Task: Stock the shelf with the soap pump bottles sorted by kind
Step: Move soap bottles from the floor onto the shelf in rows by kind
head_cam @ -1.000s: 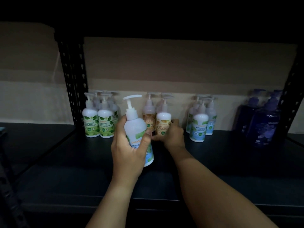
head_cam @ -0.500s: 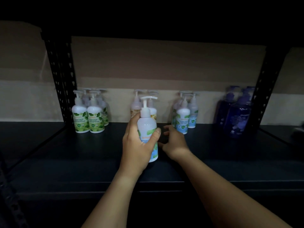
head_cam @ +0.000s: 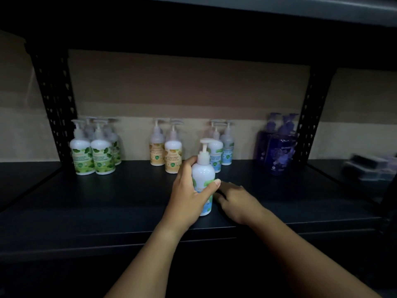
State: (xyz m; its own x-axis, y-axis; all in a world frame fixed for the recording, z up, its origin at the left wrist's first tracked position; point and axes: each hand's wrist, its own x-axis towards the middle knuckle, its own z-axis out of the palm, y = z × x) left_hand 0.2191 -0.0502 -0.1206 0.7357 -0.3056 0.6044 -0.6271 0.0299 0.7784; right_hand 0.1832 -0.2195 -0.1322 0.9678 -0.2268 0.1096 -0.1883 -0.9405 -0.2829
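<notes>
My left hand point(head_cam: 189, 194) grips a white pump bottle with a blue and green label point(head_cam: 203, 175), upright near the front middle of the dark shelf point(head_cam: 107, 201). My right hand point(head_cam: 234, 198) lies just right of that bottle, fingers loosely bent, holding nothing. At the back stand sorted groups: green-label bottles point(head_cam: 92, 153) on the left, orange-label bottles point(head_cam: 166, 151) in the middle, blue-label bottles point(head_cam: 223, 147) right of them, dark purple bottles point(head_cam: 277, 147) at the far right.
Black perforated uprights stand at the left point(head_cam: 53, 104) and right point(head_cam: 313, 112) of the bay. A board above point(head_cam: 193, 29) roofs the shelf. Blurred dark items point(head_cam: 369, 168) lie on the neighbouring shelf to the right.
My right hand has let go of the orange-label bottle and drawn back beside the held bottle. My left hand has carried its bottle to the right, in front of the blue-label group.
</notes>
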